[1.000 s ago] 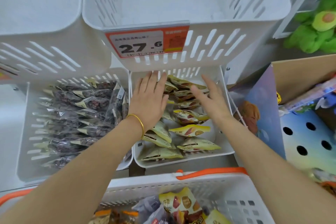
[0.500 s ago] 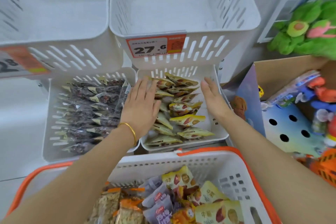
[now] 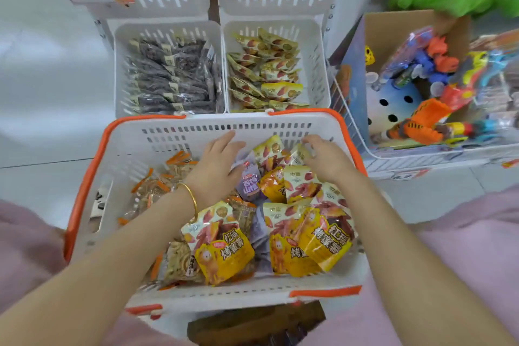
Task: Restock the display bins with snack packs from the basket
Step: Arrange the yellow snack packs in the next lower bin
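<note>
Snack packs (image 3: 224,250) await: both hands moved from bin (image 3: 317,64) to basket (image 3: 157,132); left hand (image 3: 216,168) spread, right hand (image 3: 323,159) grip unclear.

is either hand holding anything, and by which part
Left hand lies open on the packs, holding nothing. Right hand curls its fingers at the edge of a small yellow snack pack; a grip cannot be told.

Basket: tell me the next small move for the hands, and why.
Probably pinch the yellow pack under the right hand and lift it toward the right bin, which holds matching yellow packs. Both hands are in the basket. The left hand lies open among other packs, and a firm right grip isn't clear.
</note>
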